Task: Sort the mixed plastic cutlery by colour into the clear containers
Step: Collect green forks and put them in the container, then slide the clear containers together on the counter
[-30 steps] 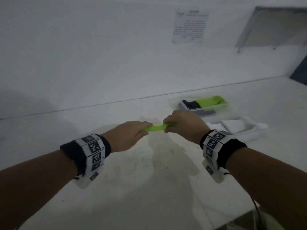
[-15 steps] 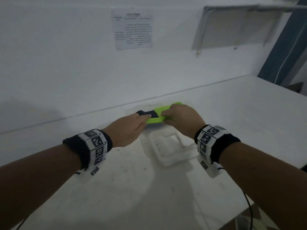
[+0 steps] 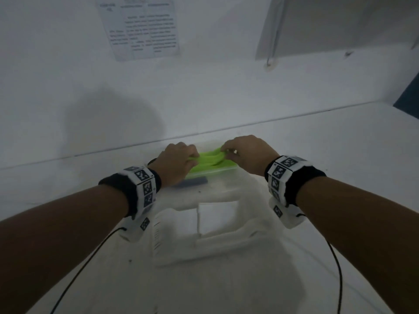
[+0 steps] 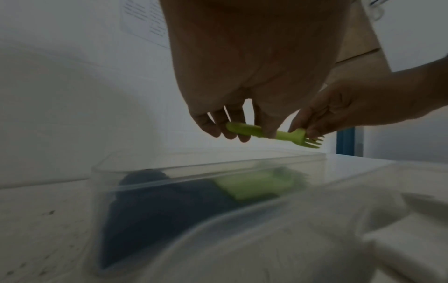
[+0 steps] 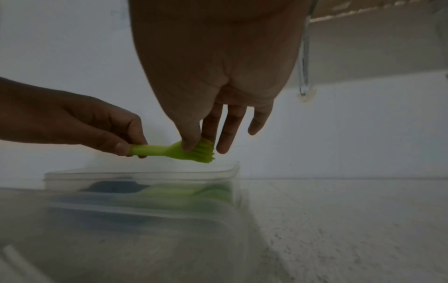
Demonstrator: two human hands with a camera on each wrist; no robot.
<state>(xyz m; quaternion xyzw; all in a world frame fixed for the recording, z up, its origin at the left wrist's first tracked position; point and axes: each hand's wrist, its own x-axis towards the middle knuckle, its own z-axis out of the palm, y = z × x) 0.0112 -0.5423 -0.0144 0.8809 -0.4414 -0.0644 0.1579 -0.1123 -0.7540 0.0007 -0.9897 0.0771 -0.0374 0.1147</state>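
White counter under a white wall: you hold the bright green plastic fork point(image 4: 278, 134) level over the clear rectangular plastic container point(image 4: 169, 168) at frame centre, left hand point(image 3: 175, 163) pinching its handle, right hand point(image 3: 248, 155) pinching the tines, probably to lay it flat among the green pieces

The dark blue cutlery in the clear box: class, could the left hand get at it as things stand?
Probably yes, but not at once. The clear box is open-topped and the left hand hovers right above the dark blue cutlery; however, its fingers are busy holding the green fork.
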